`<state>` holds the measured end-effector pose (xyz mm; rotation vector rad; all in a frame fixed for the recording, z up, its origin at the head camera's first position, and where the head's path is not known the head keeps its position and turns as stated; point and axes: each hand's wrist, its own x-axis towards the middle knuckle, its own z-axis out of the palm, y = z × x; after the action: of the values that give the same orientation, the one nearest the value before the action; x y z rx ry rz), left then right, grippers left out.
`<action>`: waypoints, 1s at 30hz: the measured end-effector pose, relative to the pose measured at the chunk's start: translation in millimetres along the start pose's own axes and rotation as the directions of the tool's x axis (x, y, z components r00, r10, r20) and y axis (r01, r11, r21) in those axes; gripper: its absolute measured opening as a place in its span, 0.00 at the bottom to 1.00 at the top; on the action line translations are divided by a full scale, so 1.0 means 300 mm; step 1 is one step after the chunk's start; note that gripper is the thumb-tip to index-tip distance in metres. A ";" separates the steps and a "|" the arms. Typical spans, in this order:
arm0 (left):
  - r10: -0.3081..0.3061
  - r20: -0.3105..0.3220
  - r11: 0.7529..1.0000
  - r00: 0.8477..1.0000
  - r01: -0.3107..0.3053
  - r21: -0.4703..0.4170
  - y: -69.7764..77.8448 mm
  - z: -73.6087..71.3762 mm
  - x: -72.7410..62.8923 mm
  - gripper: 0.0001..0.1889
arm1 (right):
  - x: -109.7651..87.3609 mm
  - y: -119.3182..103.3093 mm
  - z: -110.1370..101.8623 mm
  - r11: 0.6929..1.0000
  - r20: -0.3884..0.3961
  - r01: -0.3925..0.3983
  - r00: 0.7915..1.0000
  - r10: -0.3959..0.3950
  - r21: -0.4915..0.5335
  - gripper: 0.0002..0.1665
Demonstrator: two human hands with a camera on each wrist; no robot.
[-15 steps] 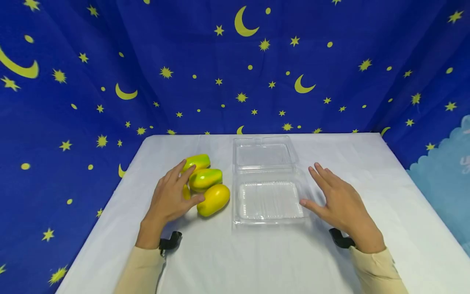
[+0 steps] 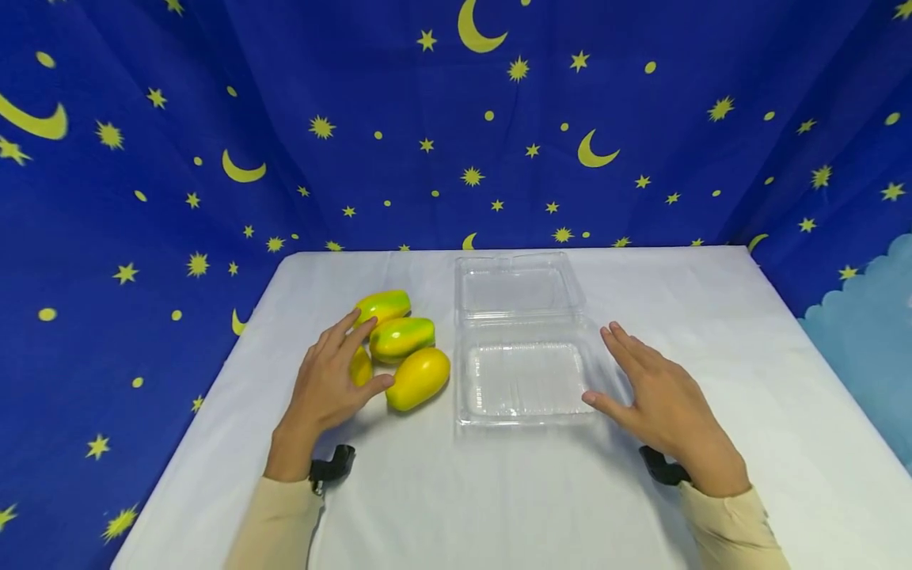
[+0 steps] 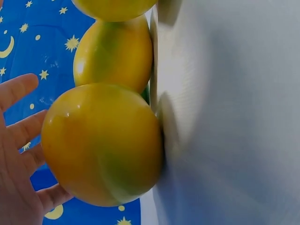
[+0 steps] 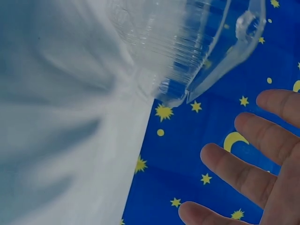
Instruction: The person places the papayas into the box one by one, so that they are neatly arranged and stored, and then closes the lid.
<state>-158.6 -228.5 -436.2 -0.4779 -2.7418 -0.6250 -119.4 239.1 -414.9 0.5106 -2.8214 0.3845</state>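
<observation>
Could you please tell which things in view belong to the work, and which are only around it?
Likely part of the work:
- four papaya-like fruits, beside the left hand
- open clear plastic clamshell, beside the right hand

Just surroundings:
- white tablecloth
- blue starry curtain
- black wrist devices

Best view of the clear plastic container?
Head: both halves of the clear plastic container show, lying open. Right wrist view catches only part, cut off at the frame's top; left wrist view shows none.

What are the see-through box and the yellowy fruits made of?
The box looks like thin, glossy clear plastic: the white tabletop shows through and the box's ridges catch light. The fruits look smooth and shiny, with bright highlights: maybe painted plastic or foam, possibly real.
</observation>
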 end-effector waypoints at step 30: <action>0.196 -0.027 0.943 0.980 -0.196 -0.267 0.034 0.022 0.000 0.44 | -0.022 0.008 0.060 0.999 0.146 -0.029 0.989 0.025 0.027 0.56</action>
<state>-156.2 -216.7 -438.2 -0.8012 -2.5744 -0.9481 -117.7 238.0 -434.1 0.5269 -2.9703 0.4102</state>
